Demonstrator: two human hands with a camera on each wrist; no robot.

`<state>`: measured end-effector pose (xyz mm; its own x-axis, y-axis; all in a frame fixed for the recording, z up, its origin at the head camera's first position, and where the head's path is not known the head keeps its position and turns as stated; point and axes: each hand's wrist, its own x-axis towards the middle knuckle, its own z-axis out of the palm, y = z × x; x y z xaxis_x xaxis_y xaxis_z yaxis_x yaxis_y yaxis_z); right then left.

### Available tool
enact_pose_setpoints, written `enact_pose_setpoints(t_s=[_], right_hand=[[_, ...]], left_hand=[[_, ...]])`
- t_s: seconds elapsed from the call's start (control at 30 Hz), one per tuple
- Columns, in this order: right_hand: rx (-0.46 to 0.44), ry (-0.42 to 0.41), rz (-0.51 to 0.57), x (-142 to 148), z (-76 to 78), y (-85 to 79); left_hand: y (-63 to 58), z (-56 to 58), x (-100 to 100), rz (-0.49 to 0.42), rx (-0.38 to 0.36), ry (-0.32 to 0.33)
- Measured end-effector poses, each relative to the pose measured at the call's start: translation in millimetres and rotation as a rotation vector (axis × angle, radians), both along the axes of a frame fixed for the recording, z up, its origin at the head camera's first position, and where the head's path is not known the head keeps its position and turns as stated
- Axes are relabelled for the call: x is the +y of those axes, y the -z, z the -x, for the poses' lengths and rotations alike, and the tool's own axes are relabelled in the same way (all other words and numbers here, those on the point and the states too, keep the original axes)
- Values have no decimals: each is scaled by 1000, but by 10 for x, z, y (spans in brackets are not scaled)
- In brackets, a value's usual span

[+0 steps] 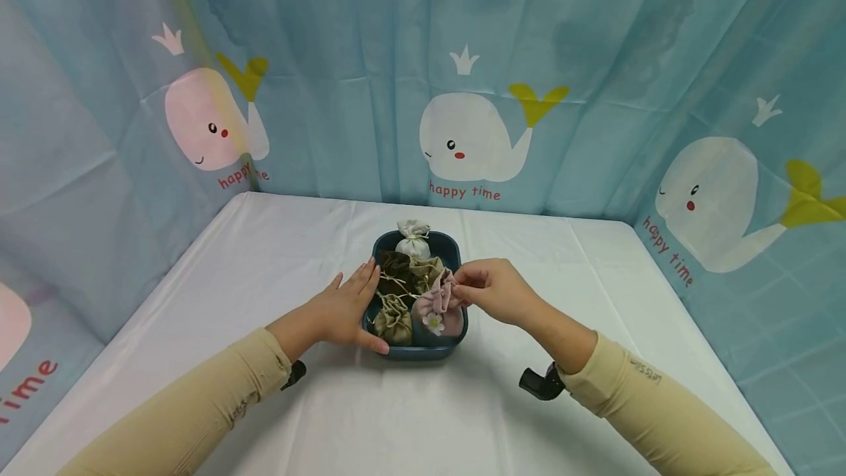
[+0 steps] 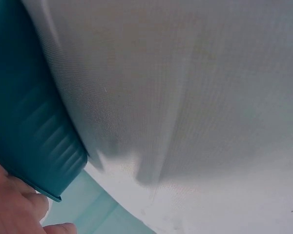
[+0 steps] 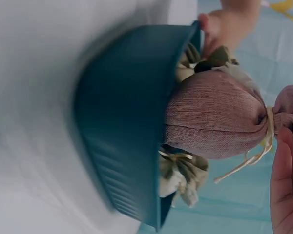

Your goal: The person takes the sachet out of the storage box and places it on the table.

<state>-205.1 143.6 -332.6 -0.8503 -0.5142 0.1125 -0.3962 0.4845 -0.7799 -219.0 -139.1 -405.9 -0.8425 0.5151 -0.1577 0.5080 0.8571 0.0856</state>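
A dark teal plastic basin (image 1: 416,353) holds several small drawstring pouches. With its fingers straight, my left hand (image 1: 340,311) rests along the basin's left rim, thumb by the near corner. My right hand (image 1: 496,289) pinches the gathered top of a pink pouch (image 3: 212,114) with a white flower, at the basin's right side. In the right wrist view the pouch stands partly above the rim, a cream string round its neck. Beside it lie an olive pouch (image 1: 394,323), a dark brown pouch (image 1: 396,267) and a tan pouch (image 1: 426,270). A white pouch (image 1: 413,246) is at the far end.
The basin stands on a table with a white cloth (image 1: 297,241). A blue curtain (image 1: 344,94) printed with whales hangs behind and at both sides. Black wrist mounts (image 1: 542,384) show under the sleeves.
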Motion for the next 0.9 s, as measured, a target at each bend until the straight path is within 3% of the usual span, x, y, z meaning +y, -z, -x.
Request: enact_pose_setpoints(t_s=[0.43, 0.9], right_hand=[[62, 110, 52, 244, 63, -257], [106, 209, 50, 518, 225, -307]], left_hand=[[-28, -15, 0, -10, -2, 5], [-34, -24, 0, -20, 6, 8]])
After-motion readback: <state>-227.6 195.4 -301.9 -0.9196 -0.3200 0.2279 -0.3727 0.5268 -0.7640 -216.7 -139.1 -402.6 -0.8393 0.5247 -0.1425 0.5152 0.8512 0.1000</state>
